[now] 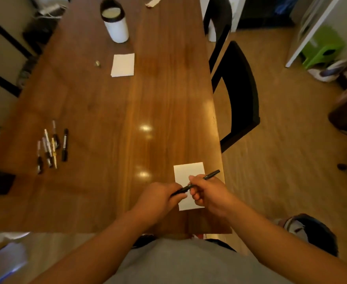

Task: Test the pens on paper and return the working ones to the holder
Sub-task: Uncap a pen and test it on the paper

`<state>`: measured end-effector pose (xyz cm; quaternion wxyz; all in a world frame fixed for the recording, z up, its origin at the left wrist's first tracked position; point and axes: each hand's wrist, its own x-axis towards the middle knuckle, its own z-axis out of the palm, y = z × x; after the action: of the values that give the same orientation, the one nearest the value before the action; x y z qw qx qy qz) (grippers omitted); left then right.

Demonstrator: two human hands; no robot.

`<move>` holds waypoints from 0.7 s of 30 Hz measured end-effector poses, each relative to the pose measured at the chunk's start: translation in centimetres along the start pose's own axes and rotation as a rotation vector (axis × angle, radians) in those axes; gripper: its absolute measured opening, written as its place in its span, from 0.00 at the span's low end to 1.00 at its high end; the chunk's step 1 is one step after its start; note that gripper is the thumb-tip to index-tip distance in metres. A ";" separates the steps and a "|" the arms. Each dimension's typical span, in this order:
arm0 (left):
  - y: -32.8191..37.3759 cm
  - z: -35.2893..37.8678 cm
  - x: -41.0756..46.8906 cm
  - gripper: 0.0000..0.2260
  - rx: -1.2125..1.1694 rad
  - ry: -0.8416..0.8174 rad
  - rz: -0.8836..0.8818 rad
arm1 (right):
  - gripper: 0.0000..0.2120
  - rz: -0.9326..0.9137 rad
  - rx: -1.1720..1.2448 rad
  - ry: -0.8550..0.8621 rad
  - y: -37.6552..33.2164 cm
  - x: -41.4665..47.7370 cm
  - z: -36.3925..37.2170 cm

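Both hands, left hand [162, 198] and right hand [207, 194], are gripping a black pen [195, 183] | hovering over near paper [186, 173] | spare pens [51, 147] lying far left

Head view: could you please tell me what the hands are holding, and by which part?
Both hold one black pen: the left hand grips its left end, the right hand pinches the barrel near the middle; its other end sticks out free.

Home dining room: long wooden table [107, 103], black chairs [244, 89], green stool [322, 48].
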<state>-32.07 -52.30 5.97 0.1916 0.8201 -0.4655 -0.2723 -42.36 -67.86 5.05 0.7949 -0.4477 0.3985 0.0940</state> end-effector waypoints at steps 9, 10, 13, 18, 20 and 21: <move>-2.1 -2.2 -0.9 0.14 -0.264 -0.121 -0.208 | 0.08 -0.038 0.088 0.028 -3.3 0.7 -3.0; -3.0 -2.4 -1.3 0.14 -0.292 -0.108 -0.238 | 0.08 -0.054 0.099 0.053 -3.9 0.7 -3.6; -4.7 -2.4 -1.7 0.11 -0.298 -0.040 -0.289 | 0.08 -0.111 0.086 0.133 -4.6 0.8 -4.4; -5.5 -0.3 -0.7 0.09 -0.180 -0.058 -0.231 | 0.11 -0.147 0.058 0.290 -2.0 2.9 -2.8; -5.3 1.3 0.1 0.10 -0.045 -0.065 -0.167 | 0.11 -0.150 0.026 0.355 0.0 4.4 -2.0; -5.1 2.3 0.4 0.12 0.024 -0.063 -0.127 | 0.11 -0.154 0.005 0.389 1.0 5.2 -1.7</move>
<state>-29.96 -50.31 1.22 0.1492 0.8412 -0.4217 -0.3039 -40.34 -69.66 0.25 0.7090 -0.4846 0.5093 -0.0561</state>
